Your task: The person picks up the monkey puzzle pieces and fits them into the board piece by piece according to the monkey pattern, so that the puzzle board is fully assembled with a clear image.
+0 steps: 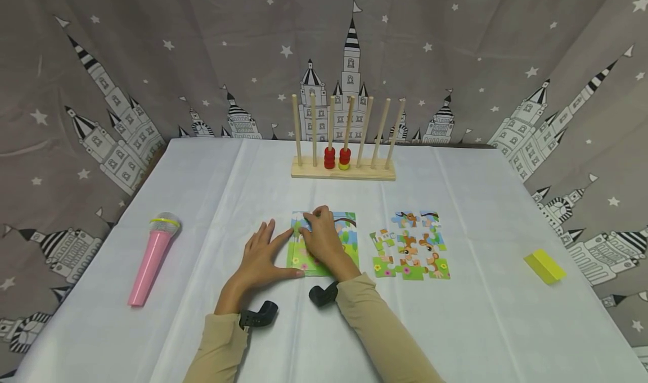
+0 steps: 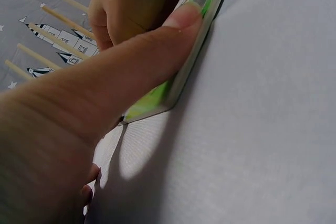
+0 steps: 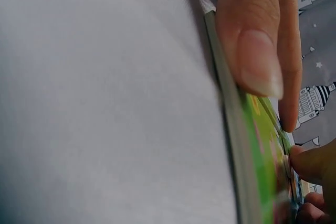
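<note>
A puzzle board [image 1: 349, 251] with a colourful meadow picture lies flat at the middle of the table. My left hand [image 1: 258, 259] spreads its fingers beside the board's left side; its thumb rests on the near edge, as the left wrist view shows with the thumb [image 2: 184, 17] over the rim. Over the board, the right hand [image 1: 324, 238] has its fingers bent down and pinches a small puzzle piece [image 1: 297, 223] at the upper left corner. The fingers hide part of that piece. Loose puzzle pieces [image 1: 412, 272] with animal parts lie right of the board.
Behind the board stands a wooden peg rack [image 1: 354, 173] with red and yellow beads on two pegs. A pink toy microphone [image 1: 151, 265] lies at the left. A folded yellow paper [image 1: 545, 266] is at the far right. A grey castle-print curtain [image 1: 212, 45] hangs behind the table.
</note>
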The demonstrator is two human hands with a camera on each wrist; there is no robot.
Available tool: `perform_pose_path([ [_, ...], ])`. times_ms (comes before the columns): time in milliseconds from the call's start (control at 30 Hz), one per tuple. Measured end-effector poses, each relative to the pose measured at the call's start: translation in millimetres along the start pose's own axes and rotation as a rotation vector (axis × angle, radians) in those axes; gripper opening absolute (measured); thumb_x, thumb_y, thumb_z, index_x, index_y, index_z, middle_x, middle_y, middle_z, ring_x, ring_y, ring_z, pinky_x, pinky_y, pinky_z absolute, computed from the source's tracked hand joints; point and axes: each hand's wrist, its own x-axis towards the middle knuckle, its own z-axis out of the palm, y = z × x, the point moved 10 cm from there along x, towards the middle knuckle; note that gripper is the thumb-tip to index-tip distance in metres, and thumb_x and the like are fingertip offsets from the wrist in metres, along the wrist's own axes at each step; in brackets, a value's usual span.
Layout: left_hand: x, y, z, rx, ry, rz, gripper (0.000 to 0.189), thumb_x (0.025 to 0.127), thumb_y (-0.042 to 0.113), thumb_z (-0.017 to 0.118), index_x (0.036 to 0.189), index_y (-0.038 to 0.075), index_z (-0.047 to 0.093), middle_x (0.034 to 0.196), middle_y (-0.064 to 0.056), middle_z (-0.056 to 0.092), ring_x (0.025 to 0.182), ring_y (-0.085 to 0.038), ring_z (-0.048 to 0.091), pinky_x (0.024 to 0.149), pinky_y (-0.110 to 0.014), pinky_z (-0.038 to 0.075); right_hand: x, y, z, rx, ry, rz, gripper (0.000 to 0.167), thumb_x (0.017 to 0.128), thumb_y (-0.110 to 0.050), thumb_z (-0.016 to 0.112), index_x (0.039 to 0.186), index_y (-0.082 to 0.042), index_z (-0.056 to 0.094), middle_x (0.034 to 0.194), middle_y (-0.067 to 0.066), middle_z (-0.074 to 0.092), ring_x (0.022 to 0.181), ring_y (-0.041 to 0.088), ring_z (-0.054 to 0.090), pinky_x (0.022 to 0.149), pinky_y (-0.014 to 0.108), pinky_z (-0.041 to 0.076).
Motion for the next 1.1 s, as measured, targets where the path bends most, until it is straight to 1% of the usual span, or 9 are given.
perform_pose_path([
  [200,-0.6,1.9,-1.8,-0.007,0.002,-0.005,0.094,0.061,0.058,0.073,0.14,0.022,0.036,0.152,-0.02,0.009,0.14,-0.038,0.002,0.109,-0.059,0.008,-1.9,-2.0,-0.1,-0.043,0.02,-0.01,0.04,0.089,-0.024,0.057,0.122,-0.003,0.056,0.116,0.014,0.045,0.105,0.024,0.044,0.089,0.034,0.044],
  [333,-0.9,2.8,-2.4,0.0,0.002,-0.004,0.094,0.061,0.057,0.073,0.14,0.022,0.036,0.152,-0.02,0.01,0.14,-0.038,0.002,0.109,-0.059,0.008,-3.3,-2.2,0.0,-0.047,0.029,-0.01,0.039,0.089,-0.023,0.057,0.122,-0.003,0.056,0.116,0.014,0.045,0.105,0.024,0.044,0.089,0.034,0.043],
  [567,-1.2,3.2,-2.5,-0.001,0.002,-0.002,0.094,0.061,0.057,0.073,0.14,0.022,0.036,0.152,-0.02,0.01,0.14,-0.038,0.002,0.109,-0.059,0.008,-3.7,0.2,-1.7,0.004,0.054,0.011,0.04,0.088,-0.023,0.059,0.123,-0.003,0.055,0.119,0.018,0.041,0.111,0.028,0.043,0.094,0.037,0.043],
  [633,-1.1,3.2,-2.6,0.001,0.004,-0.002,0.094,0.061,0.057,0.073,0.14,0.022,0.036,0.152,-0.02,0.01,0.14,-0.038,0.002,0.109,-0.059,0.009,-3.4,1.8,-1.2,0.022,0.058,0.021,0.041,0.088,-0.024,0.059,0.123,-0.004,0.053,0.121,0.019,0.039,0.112,0.029,0.043,0.094,0.038,0.044],
  [767,-0.7,2.9,-2.4,0.007,0.004,-0.002,0.094,0.061,0.057,0.073,0.14,0.022,0.036,0.152,-0.02,0.01,0.14,-0.038,0.003,0.109,-0.059,0.009,-2.6,5.4,1.2,0.031,0.051,0.043,0.041,0.088,-0.026,0.059,0.124,-0.007,0.051,0.123,0.019,0.036,0.115,0.03,0.041,0.094,0.039,0.044],
  [900,-0.8,2.6,-2.1,0.006,0.002,-0.005,0.094,0.062,0.057,0.073,0.14,0.021,0.036,0.152,-0.02,0.01,0.14,-0.039,0.003,0.109,-0.059,0.009,-2.1,6.4,1.8,0.031,0.052,0.043,0.042,0.088,-0.026,0.059,0.124,-0.006,0.051,0.124,0.018,0.037,0.117,0.029,0.041,0.096,0.039,0.043],
  [967,-0.8,2.5,-2.0,0.004,0.0,-0.006,0.093,0.062,0.057,0.073,0.14,0.021,0.036,0.152,-0.02,0.01,0.14,-0.039,0.003,0.109,-0.059,0.008,-2.0,6.6,1.4,0.047,0.052,0.042,0.043,0.088,-0.026,0.058,0.125,-0.005,0.05,0.123,0.018,0.037,0.117,0.029,0.041,0.097,0.04,0.042],
  [1100,-1.0,2.9,-2.2,0.005,0.0,-0.002,0.093,0.062,0.056,0.073,0.14,0.021,0.036,0.152,-0.02,0.01,0.14,-0.039,0.002,0.109,-0.059,0.008,-1.7,9.8,1.0,0.128,0.033,0.073,0.045,0.088,-0.026,0.057,0.127,-0.006,0.048,0.125,0.018,0.036,0.118,0.028,0.042,0.099,0.039,0.041],
])
